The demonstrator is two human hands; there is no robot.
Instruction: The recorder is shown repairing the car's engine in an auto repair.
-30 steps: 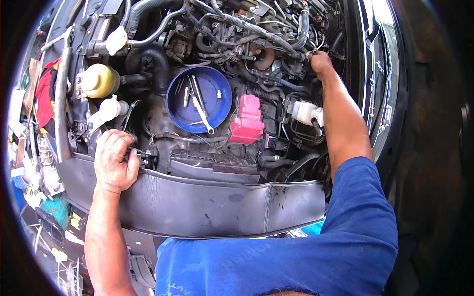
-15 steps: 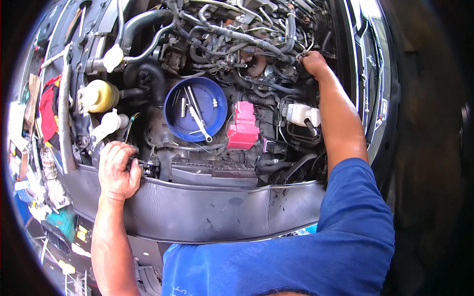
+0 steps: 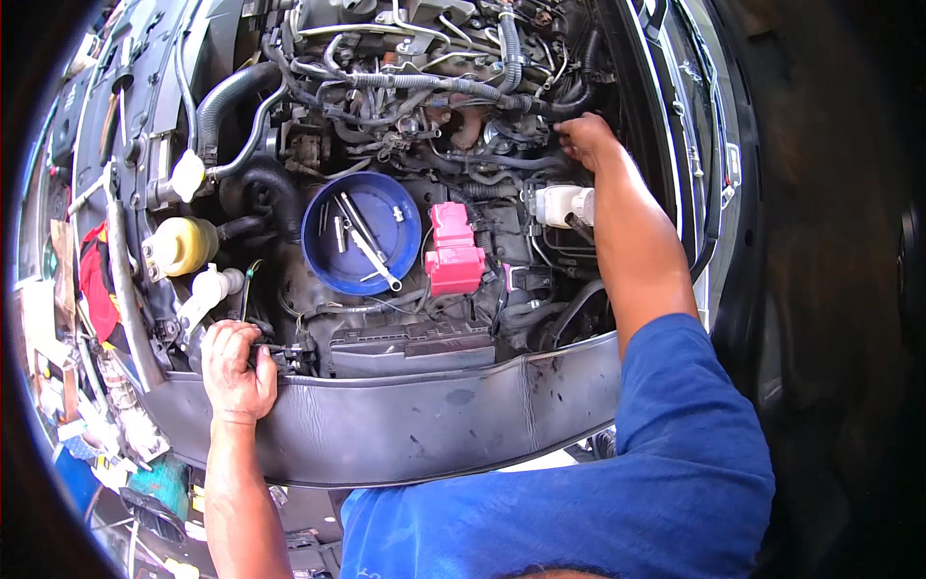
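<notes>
My right hand reaches to the back right of the engine bay, fingers curled beside a black hose. Whatever they may grip is hidden. My left hand is closed over the near left corner of the bay, by the fender cover's edge; the part under its fingers cannot be made out. Between the hands sits a blue round bowl with a wrench, a long metal tool and small metal pieces in it. A pink-red cover stands to the bowl's right.
A black fender cover drapes over the near edge. A white reservoir stands below my right forearm. Yellowish and white reservoirs lie beyond my left hand. Hoses and metal pipes cross the engine. A red cloth hangs at far left.
My right hand has come slightly nearer, away from the hose and pipe ends by its fingers. My left hand keeps its place on the corner. The whole view has shifted and turned a little.
</notes>
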